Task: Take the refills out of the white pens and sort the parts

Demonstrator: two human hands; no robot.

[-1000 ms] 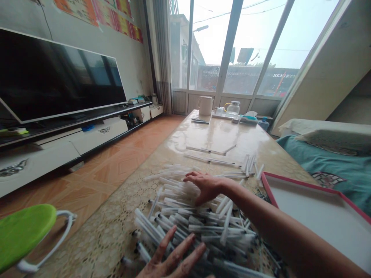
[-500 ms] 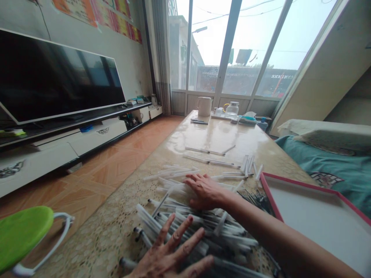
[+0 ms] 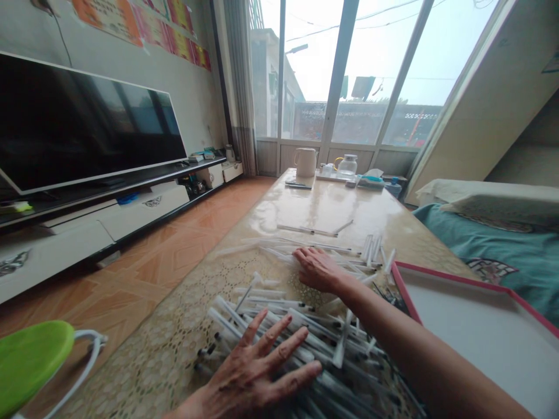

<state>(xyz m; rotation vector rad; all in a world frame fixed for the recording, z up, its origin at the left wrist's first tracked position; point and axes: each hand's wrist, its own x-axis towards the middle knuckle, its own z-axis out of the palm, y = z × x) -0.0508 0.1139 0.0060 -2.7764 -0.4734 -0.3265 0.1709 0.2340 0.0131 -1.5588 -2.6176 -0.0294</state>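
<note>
My left hand [image 3: 262, 364], fingers spread, lies flat on a heap of slim translucent pen barrels [image 3: 336, 375], many with dark ends. Farther forward, my right hand [image 3: 318, 269] reaches over the table with its fingers stretched out and slightly bent. Its fingertips are by some loose, pale pen barrels [image 3: 275, 252] that lie across the table. Whether it touches them is hard to make out. A short row of similar white tubes [image 3: 372, 249] lies beyond it to the right. Thin black pieces [image 3: 391, 295] show partly behind my right forearm.
A shallow white tray with a pink rim [image 3: 454, 278] sits at the right. The patterned tabletop [image 3: 174, 326] carries a beige jug [image 3: 305, 162], a glass pot [image 3: 348, 166] and a tissue pack [image 3: 371, 179] at its far end. A green stool [image 3: 32, 355] stands left.
My right hand has moved forward, away from the heap. Several loose pen barrels have shifted forward, and bare table now shows between them and the heap. My left hand stays on the heap.
</note>
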